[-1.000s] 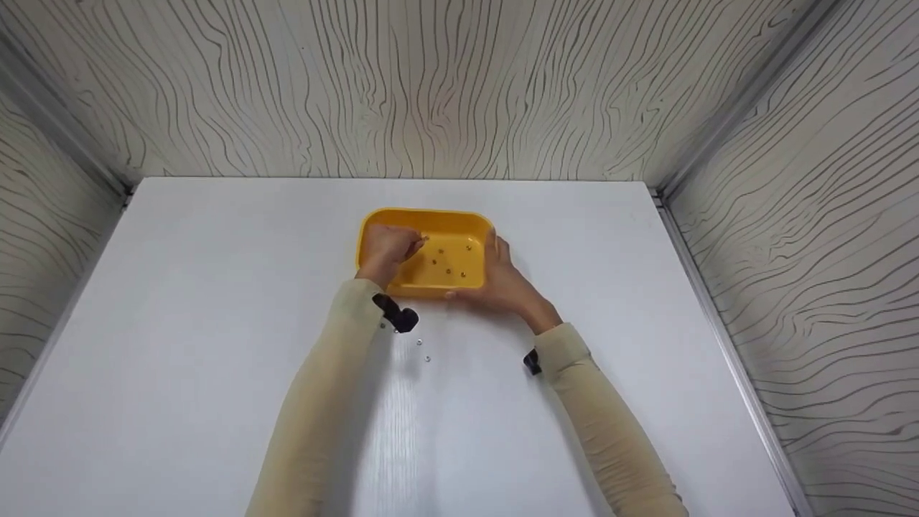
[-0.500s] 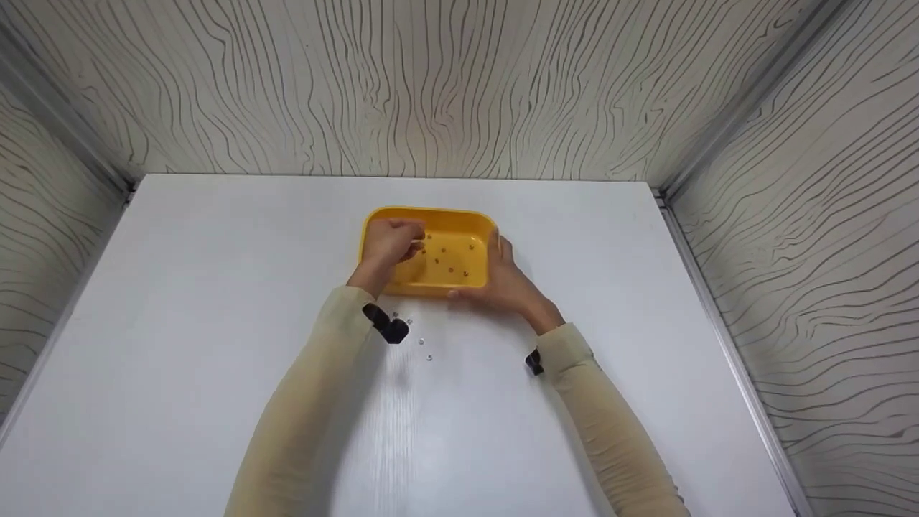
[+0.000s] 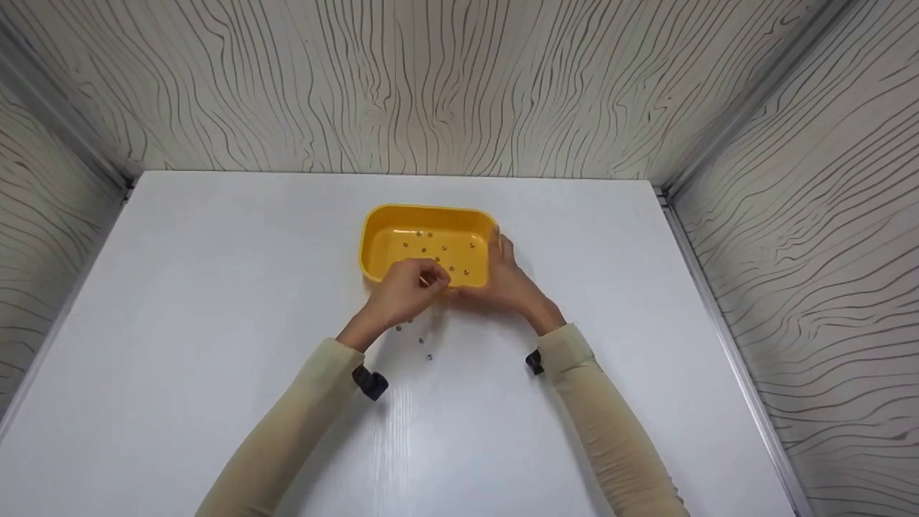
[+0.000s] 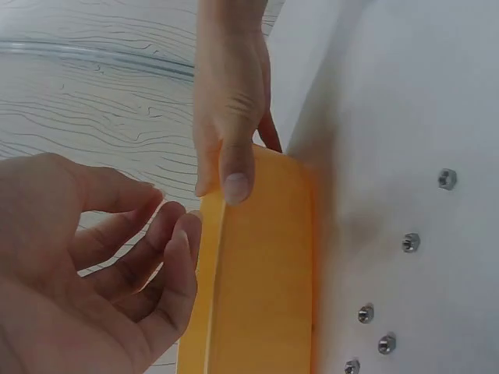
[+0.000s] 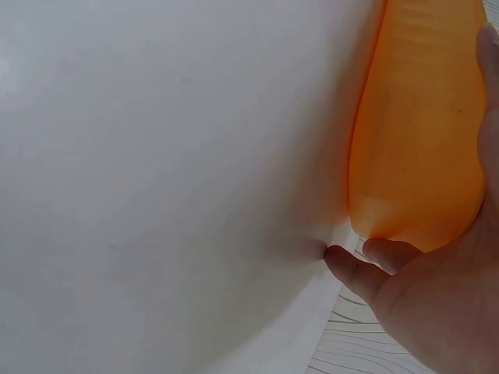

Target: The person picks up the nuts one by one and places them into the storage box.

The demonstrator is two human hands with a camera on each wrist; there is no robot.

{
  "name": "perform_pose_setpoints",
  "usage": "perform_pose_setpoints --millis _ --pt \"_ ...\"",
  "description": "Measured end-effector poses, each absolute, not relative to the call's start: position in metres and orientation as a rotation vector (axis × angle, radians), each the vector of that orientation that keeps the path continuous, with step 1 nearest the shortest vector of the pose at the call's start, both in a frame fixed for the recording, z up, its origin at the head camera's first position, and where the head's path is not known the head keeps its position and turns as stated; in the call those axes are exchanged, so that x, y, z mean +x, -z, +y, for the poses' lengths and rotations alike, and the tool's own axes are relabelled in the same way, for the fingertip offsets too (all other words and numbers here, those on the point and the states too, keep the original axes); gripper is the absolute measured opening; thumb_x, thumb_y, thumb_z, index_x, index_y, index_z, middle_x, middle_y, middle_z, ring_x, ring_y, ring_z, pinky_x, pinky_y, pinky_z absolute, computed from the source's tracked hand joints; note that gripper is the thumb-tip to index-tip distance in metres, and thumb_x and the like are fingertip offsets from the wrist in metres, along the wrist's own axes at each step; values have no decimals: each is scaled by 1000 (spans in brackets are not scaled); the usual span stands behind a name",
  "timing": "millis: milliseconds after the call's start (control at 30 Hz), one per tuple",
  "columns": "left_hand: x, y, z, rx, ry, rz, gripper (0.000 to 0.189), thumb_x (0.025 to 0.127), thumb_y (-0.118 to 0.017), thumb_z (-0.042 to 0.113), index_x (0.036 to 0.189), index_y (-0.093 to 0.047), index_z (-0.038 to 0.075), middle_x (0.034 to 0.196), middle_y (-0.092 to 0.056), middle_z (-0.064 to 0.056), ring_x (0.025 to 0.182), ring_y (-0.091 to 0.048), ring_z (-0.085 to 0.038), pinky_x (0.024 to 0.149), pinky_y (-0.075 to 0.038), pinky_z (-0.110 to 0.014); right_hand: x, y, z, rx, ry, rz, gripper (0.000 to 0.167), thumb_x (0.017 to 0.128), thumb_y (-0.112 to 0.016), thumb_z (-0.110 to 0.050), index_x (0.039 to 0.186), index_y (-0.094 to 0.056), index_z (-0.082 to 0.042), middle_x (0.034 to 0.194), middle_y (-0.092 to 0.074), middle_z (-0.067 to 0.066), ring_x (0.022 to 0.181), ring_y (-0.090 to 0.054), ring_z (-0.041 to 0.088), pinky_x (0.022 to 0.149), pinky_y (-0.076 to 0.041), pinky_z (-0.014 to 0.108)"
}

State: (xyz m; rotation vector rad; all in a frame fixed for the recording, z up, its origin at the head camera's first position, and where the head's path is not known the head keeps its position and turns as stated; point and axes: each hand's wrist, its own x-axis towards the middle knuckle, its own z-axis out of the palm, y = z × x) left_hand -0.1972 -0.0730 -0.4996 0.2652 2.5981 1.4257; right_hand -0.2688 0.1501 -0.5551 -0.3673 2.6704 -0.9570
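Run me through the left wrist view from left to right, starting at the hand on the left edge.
Left hand → yellow bin → five metal nuts on the table, the last of them being the uppermost nut in the picture.

Five nuts (image 4: 410,243) outside the tray (image 4: 265,265)!

And the right hand (image 4: 231,109) grips the tray's end, thumb on its side wall! Left hand (image 4: 101,265) close by, fingers loosely curled. Nuts scattered, none touching, on the white table (image 4: 405,93).
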Motion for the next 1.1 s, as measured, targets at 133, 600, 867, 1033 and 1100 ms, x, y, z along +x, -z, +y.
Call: perform_pose_setpoints --millis 133,600,867,1033,1100 --pt "-184 508 -71 387 -1343 2625 16 99 -70 15 108 -78 5 91 -73 -5 77 -60 -15 68 -50 -27 -268 555 149 -387 975 2675 155 67 -81 -80 167 18 -15 174 -7 17 135 -50 29 118 -47 51" --pt "-158 535 -67 690 -757 2843 15 93 -68 7 100 -81 2 95 -76 -12 88 -73 -27 79 -62 -46 -269 556 151 -387 953 2680 156 68 -83 -76 166 18 -9 175 -1 19 150 -43 37 124 -42 48" --pt "-138 553 -65 908 -400 2986 15 90 -65 -2 79 -75 4 78 -66 -10 69 -64 -26 57 -56 -42 -268 556 152 -367 929 2683 158 67 -83 -77 166 21 -11 176 3 18 152 -40 39 125 -40 48" --pt "-126 564 -61 1057 -57 3095 7 84 -70 0 84 -75 4 81 -65 -7 73 -64 -23 56 -58 -37 -267 555 151 -377 922 2689 157 68 -82 -78 167 19 -11 176 2 19 153 -38 40 126 -38 49" --pt "-123 567 -60 1108 49 3135 8 83 -71 -2 86 -75 4 81 -65 -7 73 -64 -21 56 -59 -33 -267 555 151 -382 917 2690 156 68 -82 -78 167 19 -11 176 1 19 154 -37 40 127 -37 49"
